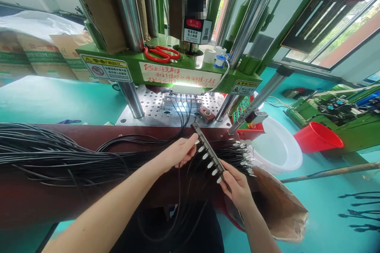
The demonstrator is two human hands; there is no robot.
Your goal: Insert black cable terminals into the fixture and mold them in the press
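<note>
A long dark metal bar [211, 151] slants across the space between my hands, with several silvery cable connectors [210, 165] sticking out along its lower side. My right hand [237, 187] is closed round the bar's lower end. At the upper end, my left hand [185, 151] pinches a black cable [179, 185] by its connector end, close against the bar; the fingers hide the connector itself. Thin black cables hang below the bar towards the lap. Behind the hands lies a thick bundle of black cables [59, 154], its metal plug ends [245, 156] fanned out at the right.
Ahead stands a green press [133, 69] with steel columns, and cables run from a lit mould [182, 104] on its perforated plate [148, 102]. Red-handled scissors [166, 53] lie on the press. To the right are a white tub [279, 146], red bucket [319, 138] and brown paper bag [276, 205].
</note>
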